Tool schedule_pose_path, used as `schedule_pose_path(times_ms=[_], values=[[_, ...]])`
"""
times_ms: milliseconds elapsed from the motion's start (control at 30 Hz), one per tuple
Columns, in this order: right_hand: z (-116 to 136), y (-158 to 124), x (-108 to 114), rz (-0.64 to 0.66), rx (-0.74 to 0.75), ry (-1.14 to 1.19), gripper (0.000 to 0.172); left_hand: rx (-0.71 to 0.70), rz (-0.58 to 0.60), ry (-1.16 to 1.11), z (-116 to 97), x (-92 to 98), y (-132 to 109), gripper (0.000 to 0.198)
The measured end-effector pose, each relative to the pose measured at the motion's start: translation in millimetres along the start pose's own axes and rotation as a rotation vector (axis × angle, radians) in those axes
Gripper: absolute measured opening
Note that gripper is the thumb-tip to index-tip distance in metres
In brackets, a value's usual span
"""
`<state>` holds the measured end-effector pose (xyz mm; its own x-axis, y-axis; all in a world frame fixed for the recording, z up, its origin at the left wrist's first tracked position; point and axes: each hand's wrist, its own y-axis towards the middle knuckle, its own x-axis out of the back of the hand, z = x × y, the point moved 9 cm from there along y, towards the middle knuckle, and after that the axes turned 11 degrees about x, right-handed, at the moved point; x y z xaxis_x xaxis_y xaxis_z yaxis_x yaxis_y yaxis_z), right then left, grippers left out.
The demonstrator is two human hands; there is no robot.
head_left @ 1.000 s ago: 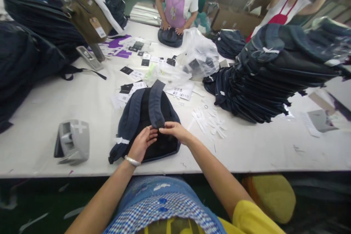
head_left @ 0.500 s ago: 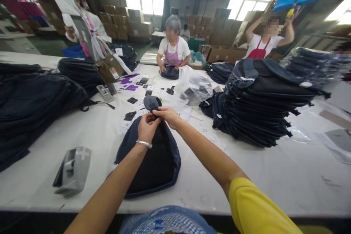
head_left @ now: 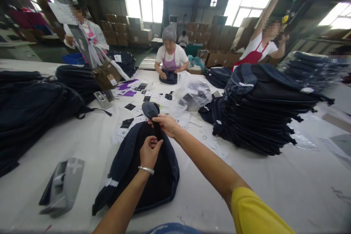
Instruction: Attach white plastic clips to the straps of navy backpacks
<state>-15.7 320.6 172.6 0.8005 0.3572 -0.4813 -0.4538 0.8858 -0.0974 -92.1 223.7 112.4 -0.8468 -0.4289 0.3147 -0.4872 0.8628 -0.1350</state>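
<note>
A dark blue and black backpack [head_left: 153,175] lies on the white table in front of me. My right hand [head_left: 167,125] pinches a black strap at the bag's top, just below a rounded grey-blue piece [head_left: 150,109]. Lower down, my left hand [head_left: 150,151], with a silver bangle at the wrist, has thumb and fingers closed on the same black strap [head_left: 157,130]. Black and white tags [head_left: 127,123] lie beside the top of the bag.
A tall stack of dark backpacks [head_left: 263,109] stands at the right, more bags [head_left: 33,117] at the left. Near the front left lies a grey plastic-wrapped item [head_left: 64,186]. A clear plastic bag [head_left: 194,91] lies ahead; a person [head_left: 170,58] works across the table.
My left hand has slid down the strap, away from my right hand. More of the strap shows between them. At the right, a person in a red apron has leaned over with an arm raised.
</note>
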Motion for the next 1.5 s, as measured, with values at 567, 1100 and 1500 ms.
schedule_pose_path(times_ms=[567, 1100, 1500], values=[[-47.2, 19.6, 39.5, -0.066, -0.055, -0.011, 0.005, 0.223, 0.414, -0.062, 76.7, -42.0, -44.5, 0.034], [-88.2, 5.2, 49.8, -0.013, -0.086, -0.009, 0.023, 0.479, 0.407, -0.079, 171.9, -71.1, -66.2, 0.063], [-81.1, -2.5, 45.7, 0.007, -0.095, 0.012, 0.025, 0.526, 0.452, -0.177, 126.2, -79.0, -50.1, 0.04]])
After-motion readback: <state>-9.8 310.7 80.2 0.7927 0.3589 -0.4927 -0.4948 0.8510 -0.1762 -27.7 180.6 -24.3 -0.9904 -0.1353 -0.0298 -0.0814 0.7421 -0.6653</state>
